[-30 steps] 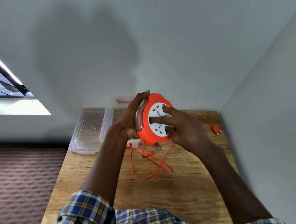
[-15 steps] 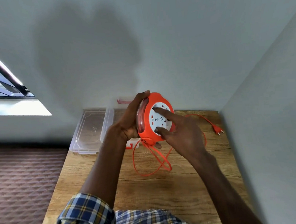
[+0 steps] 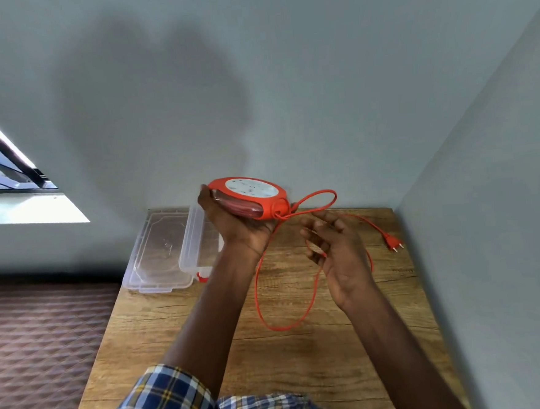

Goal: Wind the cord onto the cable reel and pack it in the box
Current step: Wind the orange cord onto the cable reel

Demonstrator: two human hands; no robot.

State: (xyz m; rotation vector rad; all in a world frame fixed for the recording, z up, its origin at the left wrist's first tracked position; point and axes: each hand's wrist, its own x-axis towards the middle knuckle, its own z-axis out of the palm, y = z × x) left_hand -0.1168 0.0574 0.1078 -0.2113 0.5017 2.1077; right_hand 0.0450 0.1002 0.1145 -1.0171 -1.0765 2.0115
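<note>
Head view | left hand [image 3: 238, 225] cradles reel [image 3: 249, 201] (tilted flat) | right hand [image 3: 339, 257] spread

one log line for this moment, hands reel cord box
left hand: holds cable reel flat, raised | right hand: open, by cord | cord: mostly unwound on table | box: open

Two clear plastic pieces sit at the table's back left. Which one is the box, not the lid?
The box is the deeper piece nearer the left hand; the lid lies flat, shallower, at the table's left edge.
</note>
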